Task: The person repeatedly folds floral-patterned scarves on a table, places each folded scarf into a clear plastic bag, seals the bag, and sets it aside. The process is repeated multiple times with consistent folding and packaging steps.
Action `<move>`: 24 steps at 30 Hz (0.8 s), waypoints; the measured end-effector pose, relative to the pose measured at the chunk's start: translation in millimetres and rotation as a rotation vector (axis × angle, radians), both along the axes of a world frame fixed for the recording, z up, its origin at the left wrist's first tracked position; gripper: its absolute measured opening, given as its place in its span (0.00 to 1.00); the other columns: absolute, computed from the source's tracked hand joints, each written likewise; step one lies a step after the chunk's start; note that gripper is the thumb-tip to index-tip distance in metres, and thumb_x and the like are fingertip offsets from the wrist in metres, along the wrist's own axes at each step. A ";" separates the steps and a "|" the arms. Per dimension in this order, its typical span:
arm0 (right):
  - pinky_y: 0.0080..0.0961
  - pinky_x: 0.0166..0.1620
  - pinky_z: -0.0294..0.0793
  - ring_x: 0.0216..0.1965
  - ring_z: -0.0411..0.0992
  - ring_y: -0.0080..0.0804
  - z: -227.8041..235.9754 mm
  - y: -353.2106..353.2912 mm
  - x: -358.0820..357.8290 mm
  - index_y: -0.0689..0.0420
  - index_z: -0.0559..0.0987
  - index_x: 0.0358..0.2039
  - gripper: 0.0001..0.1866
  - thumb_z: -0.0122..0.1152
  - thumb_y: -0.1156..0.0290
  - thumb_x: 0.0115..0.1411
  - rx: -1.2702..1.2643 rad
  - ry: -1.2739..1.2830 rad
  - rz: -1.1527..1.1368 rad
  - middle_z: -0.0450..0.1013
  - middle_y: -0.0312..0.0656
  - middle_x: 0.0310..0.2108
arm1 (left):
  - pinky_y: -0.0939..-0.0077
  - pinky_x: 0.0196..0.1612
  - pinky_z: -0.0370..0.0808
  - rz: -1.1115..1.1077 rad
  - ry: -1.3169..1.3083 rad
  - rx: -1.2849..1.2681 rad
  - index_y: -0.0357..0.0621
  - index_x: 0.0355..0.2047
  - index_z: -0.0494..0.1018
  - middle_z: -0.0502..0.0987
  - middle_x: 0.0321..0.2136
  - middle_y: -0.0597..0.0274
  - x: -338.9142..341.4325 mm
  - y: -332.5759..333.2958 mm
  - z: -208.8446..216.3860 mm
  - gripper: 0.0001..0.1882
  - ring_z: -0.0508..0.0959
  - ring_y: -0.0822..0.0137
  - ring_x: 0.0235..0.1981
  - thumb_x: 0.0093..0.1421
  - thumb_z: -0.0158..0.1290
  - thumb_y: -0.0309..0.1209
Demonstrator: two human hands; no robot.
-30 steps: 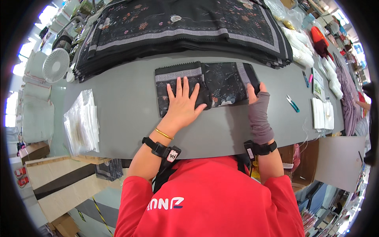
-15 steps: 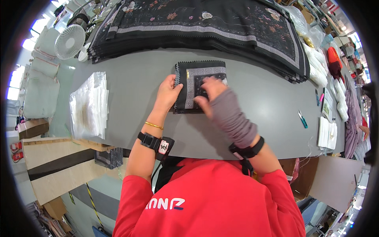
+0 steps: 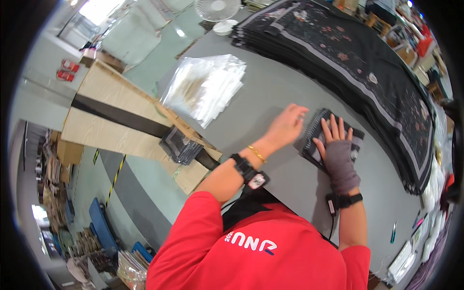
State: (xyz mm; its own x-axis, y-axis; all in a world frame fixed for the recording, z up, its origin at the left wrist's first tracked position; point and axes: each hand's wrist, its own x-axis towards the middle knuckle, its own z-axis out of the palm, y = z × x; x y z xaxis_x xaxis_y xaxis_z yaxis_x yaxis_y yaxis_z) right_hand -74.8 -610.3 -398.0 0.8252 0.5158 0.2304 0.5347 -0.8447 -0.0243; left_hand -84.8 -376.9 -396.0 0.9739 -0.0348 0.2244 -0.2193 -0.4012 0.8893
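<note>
A folded dark scarf [image 3: 311,140] with a grey patterned border and zigzag-cut edges lies on the grey table [image 3: 270,92]. My right hand [image 3: 334,137], in a grey fingerless sleeve, presses flat on top of it with the fingers spread, hiding part of the scarf. Just off the scarf's left edge is my left hand [image 3: 284,126], its fingers loosely bent and apart from the thumb, with nothing seen in them. Farther left lies a pile of clear plastic bags [image 3: 208,87].
Large dark floral scarves [image 3: 348,58] are stacked along the far side. Folded scarves [image 3: 179,147] sit by a wooden board [image 3: 113,113] at the table's left edge. Thread snips [image 3: 393,232] lie at the right. A white fan [image 3: 217,8] stands at the far left.
My view has swung left. The left hand has let go of the folded scarf's left edge and moved off it. My right hand has come down flat on the scarf.
</note>
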 end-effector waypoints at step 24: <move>0.42 0.44 0.77 0.43 0.79 0.44 140.5 34.0 -79.6 0.56 0.78 0.50 0.20 0.68 0.64 0.60 0.112 -0.025 0.517 0.78 0.43 0.37 | 0.72 0.37 0.78 -0.321 0.025 0.169 0.38 0.39 0.81 0.83 0.35 0.58 -94.4 37.6 115.5 0.06 0.81 0.66 0.32 0.62 0.63 0.25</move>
